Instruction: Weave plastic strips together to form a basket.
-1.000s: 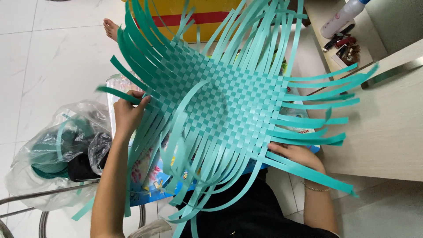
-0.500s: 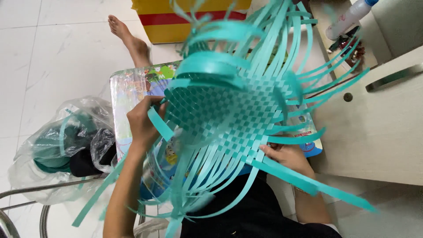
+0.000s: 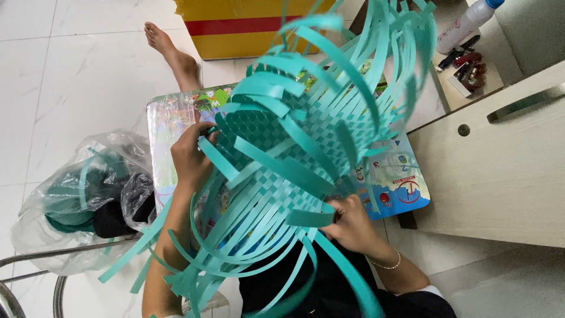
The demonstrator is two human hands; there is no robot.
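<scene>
Right now a half-woven basket of teal plastic strips (image 3: pixel 276 147) is held tilted between both hands, above a small desk with a colourful cartoon-print top (image 3: pixel 170 123). Its checkered woven panel fills the middle of the view, and loose strip ends arc out from it toward 12 o'clock, 2 o'clock and down toward 6 and 7 o'clock.

The left hand (image 3: pixel 189 158) sits at the 9 o'clock edge of the woven panel. Its fingers (image 3: pixel 197 134) are curled around the rim there, gripping the strips at the edge, with the thumb side toward the weave. The left forearm runs down toward 7 o'clock, passing under several drooping strips.

The right hand (image 3: pixel 352 222) is at about 5 o'clock from the panel's centre, touching the basket's lower edge. Its fingers (image 3: pixel 338 207) are pressed together and pinch a folded strip end against the weave. The wrist wears a thin bracelet (image 3: pixel 388 263) and the forearm leads off toward 5 o'clock.

A bare foot (image 3: pixel 170 53) rests on the white tiled floor (image 3: pixel 82 70) at 11 o'clock, just beside a yellow box with a red stripe (image 3: pixel 235 23). At 9 o'clock a clear plastic bag (image 3: pixel 70 194) holding more teal strips lies on the floor. A pale wooden cabinet (image 3: pixel 500 171) stands at 3 o'clock, with a white bottle (image 3: pixel 465 23) beyond it at 1 o'clock.
</scene>
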